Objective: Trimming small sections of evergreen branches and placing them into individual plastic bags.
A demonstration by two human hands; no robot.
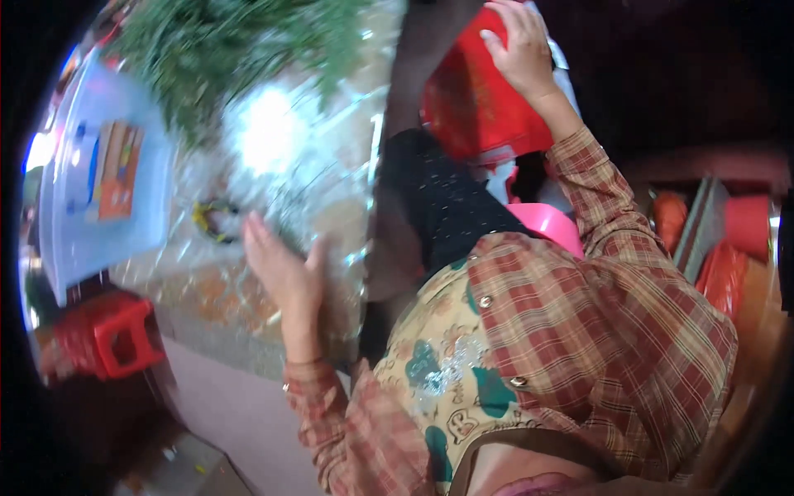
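Observation:
My left hand (285, 269) hovers over or rests on the table covered in clear plastic (331, 223); its fingers are stretched out and a little blurred, and nothing is in them. Just beyond its fingertips lies a small dark and yellow ring-shaped thing (205, 221), its kind unclear. To the far right, my right hand (525, 62) is at the top of a red bag (480, 95), thumb apart from the fingers. Whether it presses on the bag cannot be made out. A heap of green feathery sprigs (223, 50) covers the far part of the table.
A clear plastic bin (153, 174) with an orange-brown box (120, 169) stands at the table's left. Below it is a red plastic stool (124, 339). A pink basin (550, 225) sits by my right side, with red bags (724, 277) further right. Strong glare whitens the table's middle.

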